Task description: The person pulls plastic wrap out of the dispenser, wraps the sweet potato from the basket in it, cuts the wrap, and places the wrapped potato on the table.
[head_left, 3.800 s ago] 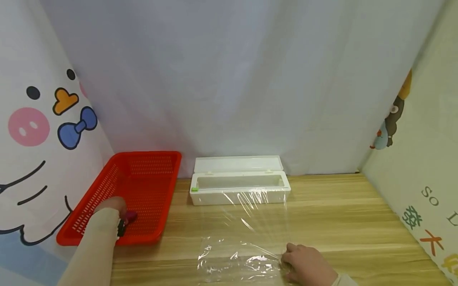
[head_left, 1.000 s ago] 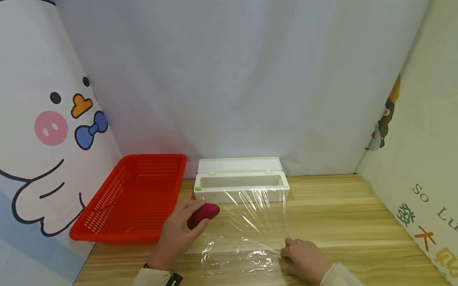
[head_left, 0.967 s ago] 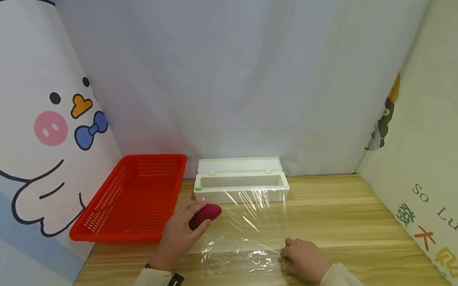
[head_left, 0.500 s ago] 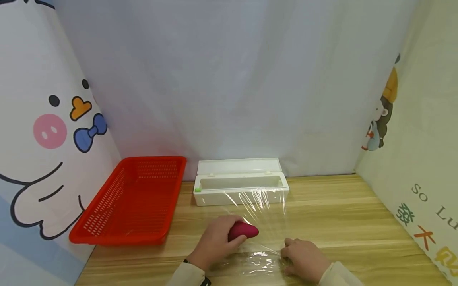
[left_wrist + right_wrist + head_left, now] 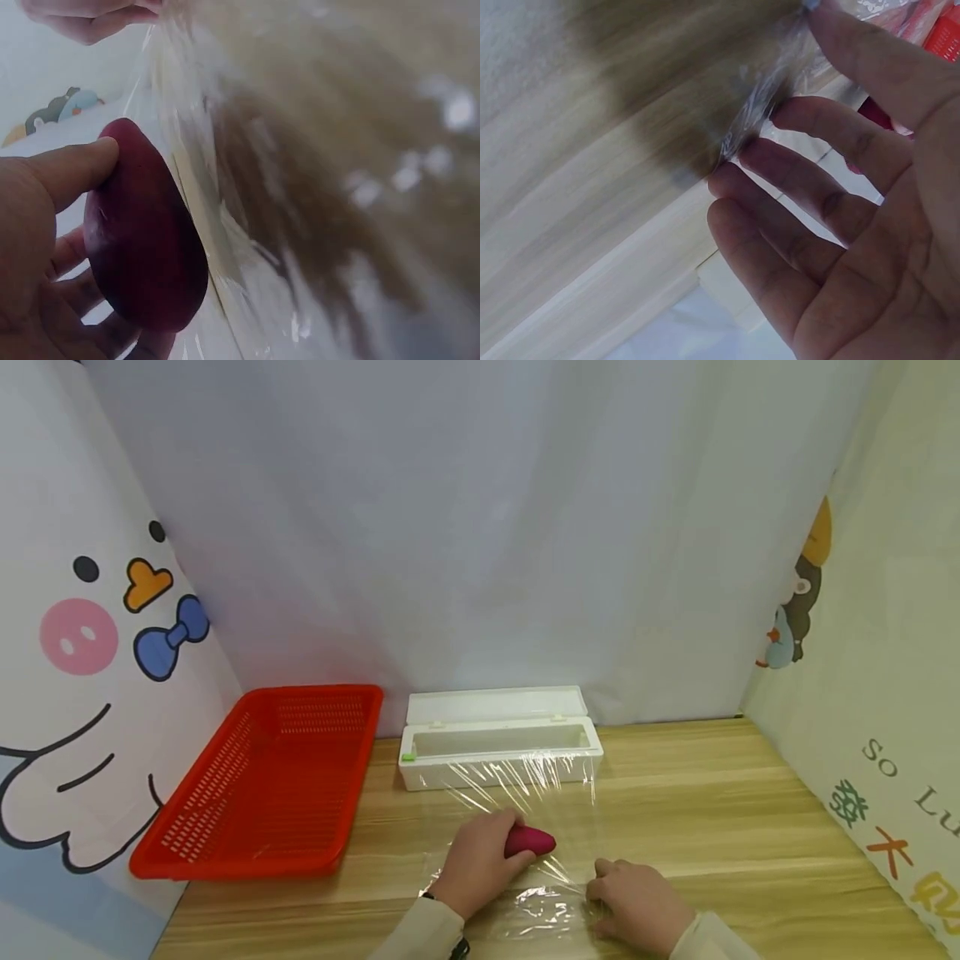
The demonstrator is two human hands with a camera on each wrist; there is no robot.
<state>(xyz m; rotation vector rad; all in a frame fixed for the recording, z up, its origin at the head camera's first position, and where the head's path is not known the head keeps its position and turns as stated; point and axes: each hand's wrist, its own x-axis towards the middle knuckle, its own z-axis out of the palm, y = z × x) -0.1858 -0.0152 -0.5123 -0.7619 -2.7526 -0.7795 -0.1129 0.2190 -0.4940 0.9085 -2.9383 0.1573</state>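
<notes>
Holding a dark pink lump (image 5: 532,842) in the left hand (image 5: 480,860), clamped between the thumb on one side and the bent fingers on the other. Poking out past the fingertips, with the tip aimed toward the person's right, at a spot just beyond the right hand (image 5: 639,906). Made longer one way than the other, with the long way running sideways from the left palm toward the right hand's side. Thin at the tip end, by the thumb, and fat at the other end. Held over a clear film (image 5: 542,906); too hard to tell if touching it. Gripping the side edge of that film with the right hand, with the fingers curled and the thumb a bit apart from them. Pulled tight in shiny lines, from the right hand back to a white box (image 5: 495,723) beyond both hands. Open at the top there, with a lid (image 5: 498,702) tipped back. Over to the left of the left hand, near a red basket (image 5: 357,789). All on a wooden surface (image 5: 720,827) under the hands.
</notes>
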